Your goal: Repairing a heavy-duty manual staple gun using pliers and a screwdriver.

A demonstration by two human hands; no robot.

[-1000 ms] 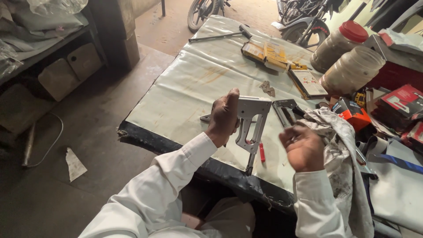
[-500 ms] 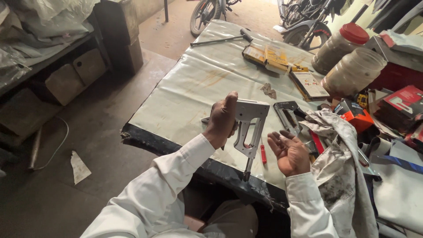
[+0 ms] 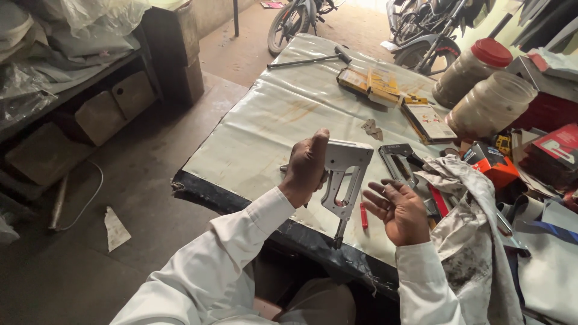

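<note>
1. White sleeves nearest cam, both forearms raised over near edge of table [image 3: 241, 138].
2. L hand [image 3: 306, 165] wrapped round rear of stapler [image 3: 343, 174], thumb up along its back. Grey metal staple gun, held clear of table, just above near edge.
3. Long axis near upright, slightly tilted: wide head at top, thin rail end pointing down toward table edge. Handle loop faces R.
4. R hand [image 3: 400, 210] empty, palm up, fingers spread loosely wide, touching nothing. Sits just R of stapler and a bit lower, small gap between. Stapler lies to L of it and slightly up; L hand already on it, R the free one.
5. Red marker [image 3: 363, 215] flat on table between stapler's lower end and R hand.
6. Dirty rag [image 3: 475, 235] draped R of R hand, over table's R side.
7. 2nd stapler [image 3: 397, 164] lying flat beyond R hand, near rag.
8. Farther: yellow boxes [image 3: 370, 84], booklet [image 3: 428, 120], two jars [image 3: 487, 90] (one w/ red lid), long tool [image 3: 307, 60] at far end, motorbikes [image 3: 421, 30] past table.
9. Vs 1 s ago: R hand was closed, knuckles up, close by stapler's side; since turned palm up, opened, dropped back a little. L grip and stapler pose about same.
</note>
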